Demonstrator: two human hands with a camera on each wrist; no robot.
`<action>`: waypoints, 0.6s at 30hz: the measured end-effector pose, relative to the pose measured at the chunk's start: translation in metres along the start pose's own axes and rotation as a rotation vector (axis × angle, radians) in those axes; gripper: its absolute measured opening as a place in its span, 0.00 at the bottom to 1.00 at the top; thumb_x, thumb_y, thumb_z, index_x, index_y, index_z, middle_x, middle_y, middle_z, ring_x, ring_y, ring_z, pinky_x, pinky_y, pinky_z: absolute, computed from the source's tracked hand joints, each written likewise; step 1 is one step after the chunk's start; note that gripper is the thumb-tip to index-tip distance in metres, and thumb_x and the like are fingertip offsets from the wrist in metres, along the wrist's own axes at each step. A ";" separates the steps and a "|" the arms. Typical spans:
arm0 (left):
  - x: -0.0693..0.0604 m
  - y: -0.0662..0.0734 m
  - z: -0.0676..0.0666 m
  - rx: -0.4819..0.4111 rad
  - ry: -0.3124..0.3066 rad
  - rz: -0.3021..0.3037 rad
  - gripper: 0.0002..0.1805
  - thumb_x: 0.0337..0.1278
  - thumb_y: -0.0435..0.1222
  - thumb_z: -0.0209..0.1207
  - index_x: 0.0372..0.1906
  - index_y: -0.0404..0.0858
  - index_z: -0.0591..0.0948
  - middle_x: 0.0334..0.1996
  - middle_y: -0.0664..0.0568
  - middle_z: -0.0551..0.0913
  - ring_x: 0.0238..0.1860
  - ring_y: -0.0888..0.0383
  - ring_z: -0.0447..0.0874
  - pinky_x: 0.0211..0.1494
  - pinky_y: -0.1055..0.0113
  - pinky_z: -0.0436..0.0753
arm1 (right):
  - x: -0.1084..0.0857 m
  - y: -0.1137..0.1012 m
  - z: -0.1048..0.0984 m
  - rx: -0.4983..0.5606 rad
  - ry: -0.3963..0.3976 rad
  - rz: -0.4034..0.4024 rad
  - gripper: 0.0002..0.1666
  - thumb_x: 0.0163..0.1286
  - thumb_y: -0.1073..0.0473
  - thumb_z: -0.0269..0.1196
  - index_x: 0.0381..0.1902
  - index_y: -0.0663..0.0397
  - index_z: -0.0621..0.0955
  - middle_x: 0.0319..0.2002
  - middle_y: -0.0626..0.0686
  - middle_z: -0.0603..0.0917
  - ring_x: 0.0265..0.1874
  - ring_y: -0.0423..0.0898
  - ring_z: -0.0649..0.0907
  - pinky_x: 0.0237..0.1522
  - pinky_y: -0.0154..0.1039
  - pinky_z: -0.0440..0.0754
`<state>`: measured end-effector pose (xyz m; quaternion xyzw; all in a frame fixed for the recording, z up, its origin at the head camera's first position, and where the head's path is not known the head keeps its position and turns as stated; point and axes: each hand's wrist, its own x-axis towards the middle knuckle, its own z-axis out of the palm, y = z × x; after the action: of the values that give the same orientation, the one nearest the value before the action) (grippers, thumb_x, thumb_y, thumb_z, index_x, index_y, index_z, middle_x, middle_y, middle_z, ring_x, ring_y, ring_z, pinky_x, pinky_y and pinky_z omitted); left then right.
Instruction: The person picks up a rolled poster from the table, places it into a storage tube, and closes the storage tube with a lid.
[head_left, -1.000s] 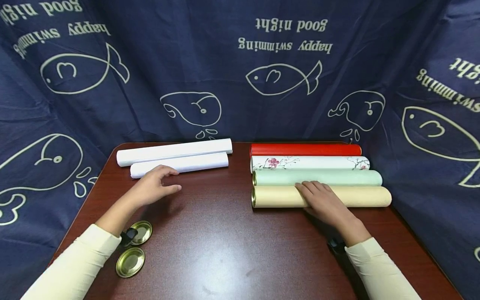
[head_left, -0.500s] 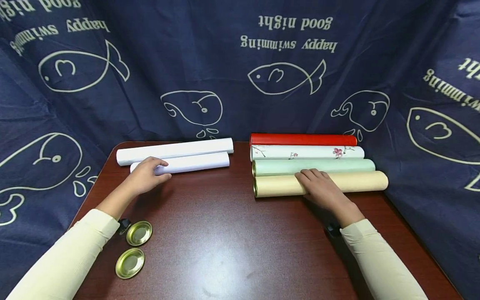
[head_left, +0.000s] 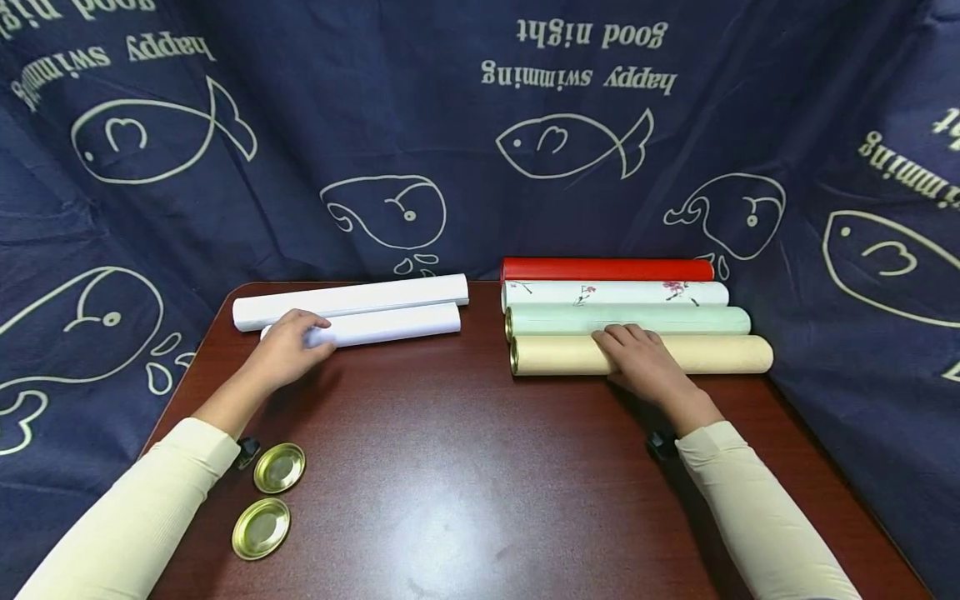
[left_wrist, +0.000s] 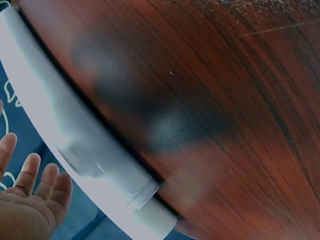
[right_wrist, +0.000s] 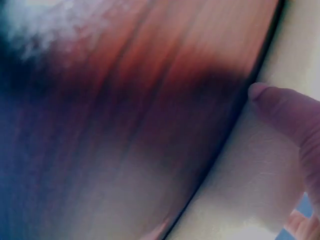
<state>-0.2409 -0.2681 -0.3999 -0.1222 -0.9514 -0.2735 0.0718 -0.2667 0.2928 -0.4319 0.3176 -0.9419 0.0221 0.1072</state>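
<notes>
In the head view my left hand [head_left: 287, 348] is over the left part of the nearer white paper roll [head_left: 390, 325], fingers spread and loosely bent. The left wrist view shows its fingers [left_wrist: 30, 170] beside the white roll, not wrapped round it. On the right, my right hand [head_left: 647, 367] grips the cream cardboard tube [head_left: 712, 354], fingers over the top. Its thumb [right_wrist: 280, 107] presses the tube's near side in the right wrist view. Behind the cream tube lie a mint-green tube [head_left: 555, 320], a white tube with blossom print [head_left: 622, 293] and a red tube [head_left: 600, 268], side by side.
Another white paper roll [head_left: 345, 302] lies behind the nearer one. Two gold metal lids [head_left: 279, 468] [head_left: 261, 529] lie on the brown table [head_left: 450, 450] near my left forearm. A navy fabric [head_left: 420, 100] with fish prints hangs behind the table and at both sides.
The right hand has pushed the row of tubes away toward the back edge; the blossom tube has rolled. My left hand has moved slightly back and left, over the nearer white roll.
</notes>
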 end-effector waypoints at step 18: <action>0.010 -0.022 0.012 0.203 -0.104 -0.062 0.36 0.56 0.45 0.69 0.66 0.33 0.73 0.61 0.33 0.71 0.58 0.32 0.66 0.57 0.35 0.66 | 0.017 -0.005 -0.023 0.238 -0.031 0.123 0.45 0.62 0.47 0.72 0.69 0.63 0.69 0.68 0.70 0.64 0.66 0.70 0.63 0.62 0.68 0.63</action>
<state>-0.2568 -0.2776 -0.4192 -0.0987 -0.9800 -0.1709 0.0257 -0.2728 0.2812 -0.4054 0.2700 -0.9518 0.1353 0.0525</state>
